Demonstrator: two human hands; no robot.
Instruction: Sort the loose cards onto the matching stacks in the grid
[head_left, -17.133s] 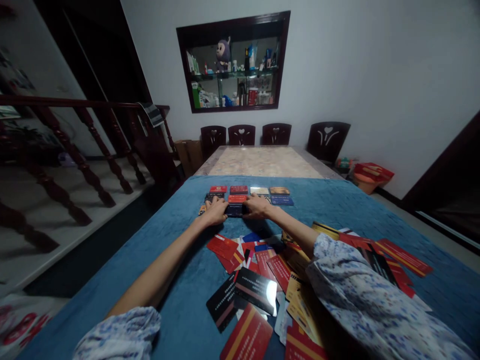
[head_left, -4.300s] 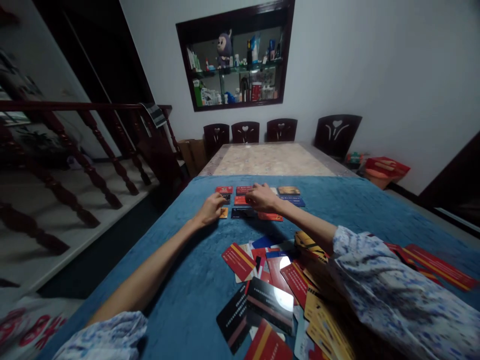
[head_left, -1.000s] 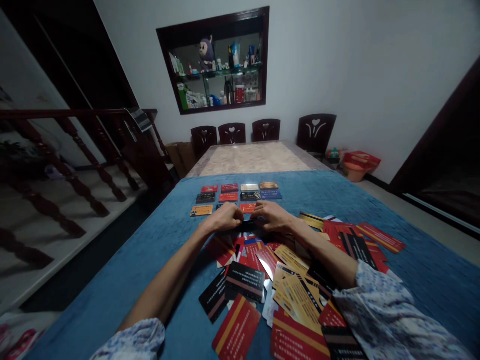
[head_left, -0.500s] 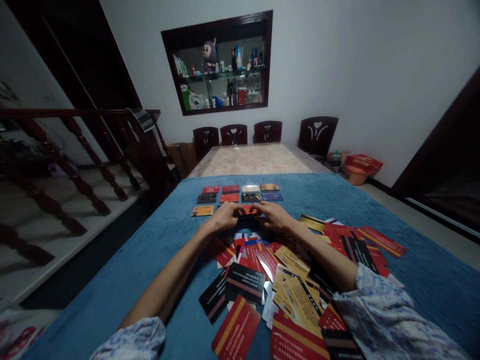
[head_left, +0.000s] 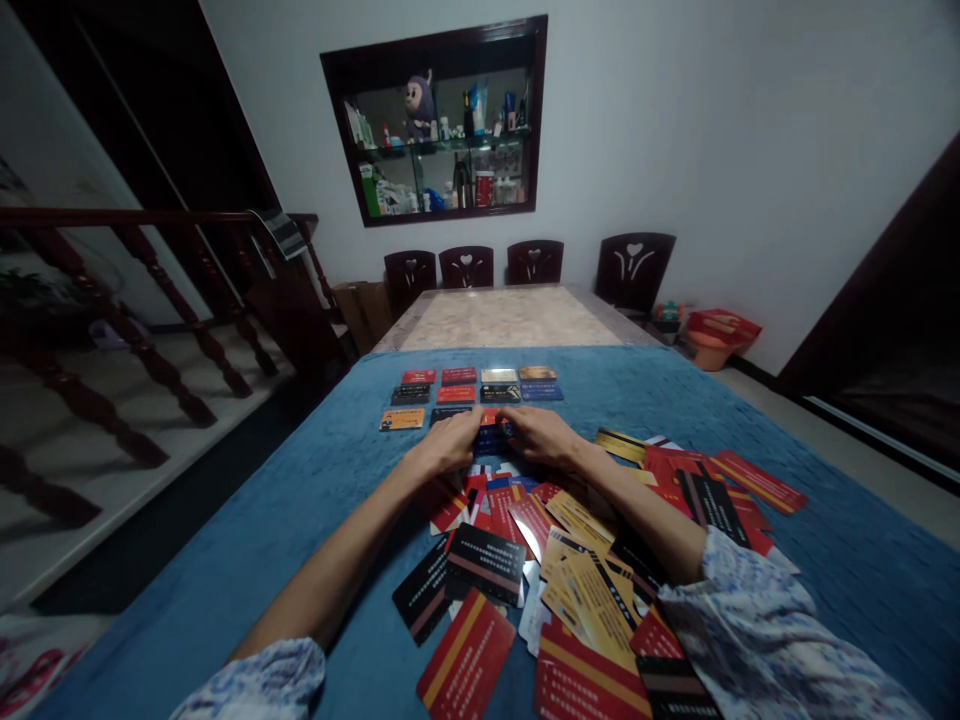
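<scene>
A dark blue card (head_left: pixel 491 441) is gripped at its two sides, its left end by my left hand (head_left: pixel 450 443) and its right end by my right hand (head_left: pixel 541 435). The fingers of both hands are curled and partly hide it. Just beyond it shows a red card (head_left: pixel 491 415), partly covered by my fingertips. A dark card (head_left: pixel 448 413) lies behind my left hand, beside an orange card (head_left: pixel 402 419). Farther away, cards such as a black one (head_left: pixel 500 394) and a blue one (head_left: pixel 541 391) lie in neat rows.
Under my forearms spreads a loose, overlapping heap of red, gold and black cards (head_left: pixel 472 655). A blue cloth (head_left: pixel 315 510) covers the near table; the far end is bare stone (head_left: pixel 510 315). Chairs (head_left: pixel 636 270) stand behind, with a wooden railing (head_left: pixel 187 385) at left.
My fingers have drawn closer around the dark blue card, and more of its face now shows between them. The view has shifted slightly.
</scene>
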